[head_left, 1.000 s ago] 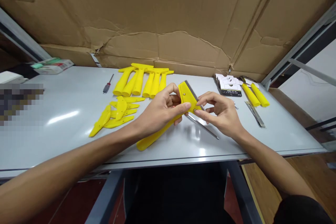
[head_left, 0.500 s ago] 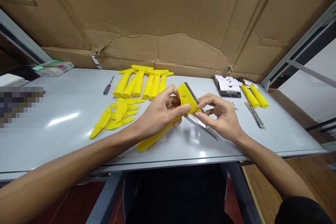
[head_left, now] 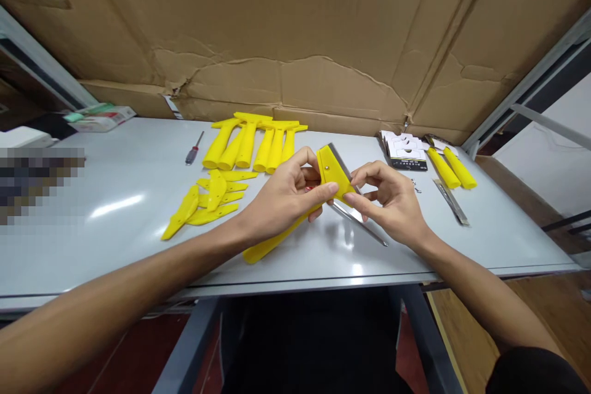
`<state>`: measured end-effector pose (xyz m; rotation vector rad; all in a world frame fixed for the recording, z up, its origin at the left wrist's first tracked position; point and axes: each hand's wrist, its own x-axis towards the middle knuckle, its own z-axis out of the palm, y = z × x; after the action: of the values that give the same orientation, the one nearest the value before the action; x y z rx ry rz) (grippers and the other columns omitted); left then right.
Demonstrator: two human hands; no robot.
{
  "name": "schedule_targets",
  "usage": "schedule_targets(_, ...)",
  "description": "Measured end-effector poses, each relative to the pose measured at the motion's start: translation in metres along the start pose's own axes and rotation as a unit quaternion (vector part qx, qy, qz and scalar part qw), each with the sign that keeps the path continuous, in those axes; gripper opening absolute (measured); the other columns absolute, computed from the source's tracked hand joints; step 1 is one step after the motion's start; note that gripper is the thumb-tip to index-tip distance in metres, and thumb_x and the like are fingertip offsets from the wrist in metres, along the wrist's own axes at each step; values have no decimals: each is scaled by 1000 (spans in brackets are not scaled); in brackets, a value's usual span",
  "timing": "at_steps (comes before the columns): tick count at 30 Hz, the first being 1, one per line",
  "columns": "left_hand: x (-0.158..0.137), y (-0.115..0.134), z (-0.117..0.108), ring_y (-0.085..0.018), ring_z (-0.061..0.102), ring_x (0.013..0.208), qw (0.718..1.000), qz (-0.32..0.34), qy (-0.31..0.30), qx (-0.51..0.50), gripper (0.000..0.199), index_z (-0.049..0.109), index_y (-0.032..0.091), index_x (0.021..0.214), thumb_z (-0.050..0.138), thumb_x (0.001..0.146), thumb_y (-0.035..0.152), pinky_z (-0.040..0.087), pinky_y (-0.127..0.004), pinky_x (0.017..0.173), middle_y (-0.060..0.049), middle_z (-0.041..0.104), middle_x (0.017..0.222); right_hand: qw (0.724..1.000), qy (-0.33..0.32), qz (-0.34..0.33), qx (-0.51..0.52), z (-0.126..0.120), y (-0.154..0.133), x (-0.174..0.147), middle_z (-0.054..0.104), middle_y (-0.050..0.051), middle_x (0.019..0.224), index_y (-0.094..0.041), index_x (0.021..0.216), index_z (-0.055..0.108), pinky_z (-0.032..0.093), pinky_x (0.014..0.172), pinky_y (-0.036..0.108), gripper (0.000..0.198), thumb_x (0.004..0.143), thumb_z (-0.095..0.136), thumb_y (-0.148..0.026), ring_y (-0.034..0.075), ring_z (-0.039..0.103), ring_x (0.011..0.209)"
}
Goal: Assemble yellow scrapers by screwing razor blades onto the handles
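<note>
- As I watch through the head camera, the left hand (head_left: 289,197) has its fingers wrapped around the neck of a yellow scraper (head_left: 333,176), held above the bench (head_left: 115,240) near its front edge; the right hand (head_left: 391,197) has its fingers pinching the lower corner of the scraper's head.
- Because the right fingertips press right beside the metal blade (head_left: 340,162), a slip along that edge could cut them; I judge this the worst risk.
- If the two grips push unevenly, the scraper could twist, and the screw (head_left: 327,167) on its face could drop out if loose; I cannot tell how tight it sits.
- A metal shaft (head_left: 362,226) juts out below the left hand; I cannot make out whether the fingers hold it, but if so, relaxing them could let it fall.
- Small metal pieces (head_left: 417,188) lie near the right hand, where a careless sweep could scatter them.
</note>
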<state>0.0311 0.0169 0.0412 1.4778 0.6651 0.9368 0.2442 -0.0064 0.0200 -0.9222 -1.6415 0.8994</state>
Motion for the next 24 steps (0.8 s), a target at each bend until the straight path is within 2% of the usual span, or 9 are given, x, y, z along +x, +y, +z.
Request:
schedule_targets(3,-1,0,-1,-11,63,67,1000,-12,14,13,48,53,21,107,87,85,47,50,-22,51,-1,71,94,1000,6,-3,13,1,1,0,64,2,99,-19,97,69,55,62,16,30,79,90,-28,10,65,91)
schedule_targets(8,-1,0,-1,-19,73,94,997,13,44,63,59,58,19,105,99,67,36,58,-24,69,-5,75,104,999,8,-13,28,3,1,0,64,2,98,-19,93,68,55,59,14,27,80,90,-28,10,64,89)
schedule_targets(13,-1,2,-1,-16,71,76,994,-19,66,85,58,60,18,107,98,68,40,47,-20,49,-7,76,101,998,-30,-8,59,2,2,3,63,6,101,-17,96,71,58,53,17,27,85,85,-37,13,65,90)
schedule_targets(17,-2,7,-2,-11,64,61,995,-12,70,73,57,61,17,109,98,69,35,45,-20,44,-6,77,93,997,-27,0,75,-4,3,6,65,6,107,-19,105,66,59,53,19,32,88,83,-40,13,67,91)
schedule_targets(19,-2,10,-3,-12,65,63,995,10,69,71,54,63,16,107,96,71,36,44,-20,44,-7,77,92,999,2,15,45,-9,6,13,66,4,101,-20,103,61,54,51,20,33,90,80,-43,11,66,81)
schedule_targets(21,-2,11,-6,-17,71,74,993,42,72,82,50,65,16,106,94,73,40,50,-23,50,-8,77,95,999,27,23,-35,-13,14,24,66,3,92,-20,100,59,48,50,22,30,96,72,-47,10,62,71)
schedule_targets(24,0,6,-12,-24,74,96,980,114,98,132,48,65,18,110,90,79,44,63,-34,75,-9,75,104,974,-21,-10,-227,-8,33,45,64,3,79,-18,93,63,41,58,25,26,97,69,-43,10,53,65)
